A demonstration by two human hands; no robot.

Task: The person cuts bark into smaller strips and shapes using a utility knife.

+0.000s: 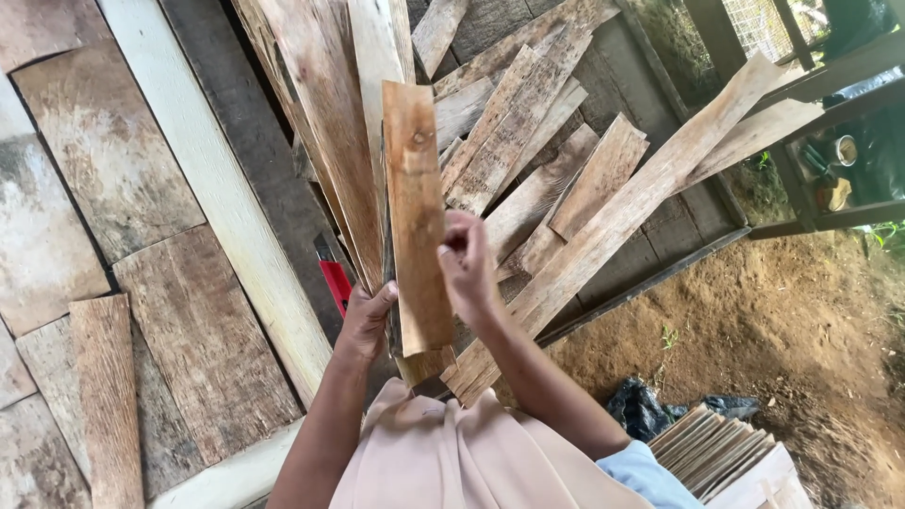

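I hold a short brown wooden slat upright in front of me. My left hand grips its lower left edge, together with longer slats that fan up behind it. My right hand pinches the slat's right edge near the middle, fingers curled on the wood. A knot shows near the slat's top. The slat's bottom end rests by my lap, which is covered with beige cloth.
Loose weathered slats lie heaped on a dark plank floor. A pale beam runs diagonally at the left, beside flat boards. A red-handled tool lies by my left hand. Stacked slats, a black bag and bare soil are at the right.
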